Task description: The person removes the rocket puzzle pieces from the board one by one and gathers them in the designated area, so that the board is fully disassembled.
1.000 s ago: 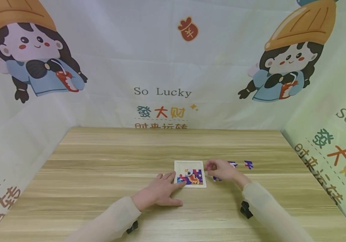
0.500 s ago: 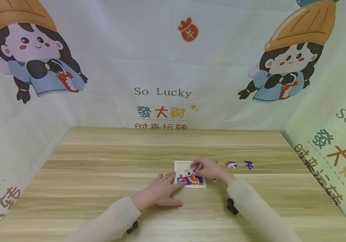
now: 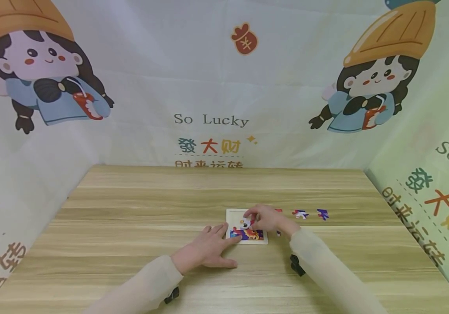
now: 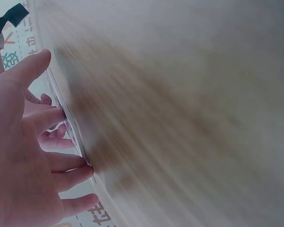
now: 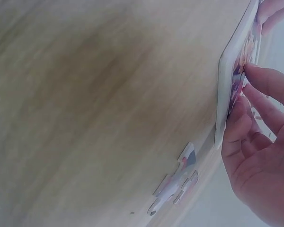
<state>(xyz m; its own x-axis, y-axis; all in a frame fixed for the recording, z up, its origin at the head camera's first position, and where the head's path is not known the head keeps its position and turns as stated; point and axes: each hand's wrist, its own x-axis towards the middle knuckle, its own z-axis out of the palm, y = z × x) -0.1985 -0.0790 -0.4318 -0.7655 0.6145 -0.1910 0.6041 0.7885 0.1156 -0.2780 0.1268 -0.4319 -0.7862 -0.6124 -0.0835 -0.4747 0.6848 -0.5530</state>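
1. Around your workspace you have a pale printed cloth [image 3: 209, 56], with cartoon figures and "So Lucky" lettering on it.
2. Below it you have the wood-grain table [image 3: 150, 205], which carries everything you are handling.
3. Your pale sleeves [image 3: 142, 281] come in from the near edge, one on each side.
4. Your left hand [image 3: 206, 248] lies with its fingers straight and spread apart; the index finger reaches over the near left corner of the tray, other fingertips touch its left edge, and your thumb points away from it.
5. Your right hand [image 3: 265, 217] is over the right part of the tray, thumb and fingers curled in and clamped on a small piece.
6. The puzzle tray [image 3: 234, 215] lies flat on the table between your hands, its far left part showing bare floor.
7. Two black devices [image 3: 171, 295] sit under your wrists.
8. In the near half of the tray you have a colourful section of fitted pieces [image 3: 253, 235], purple and orange.
9. To the right of the tray you have loose puzzle pieces [image 3: 301, 214] on the table, two in plain sight and others partly covered by your right hand.
10. Between your right thumb and fingers, a puzzle piece [image 3: 252, 221] shows only a little red; your fingers hide the rest.
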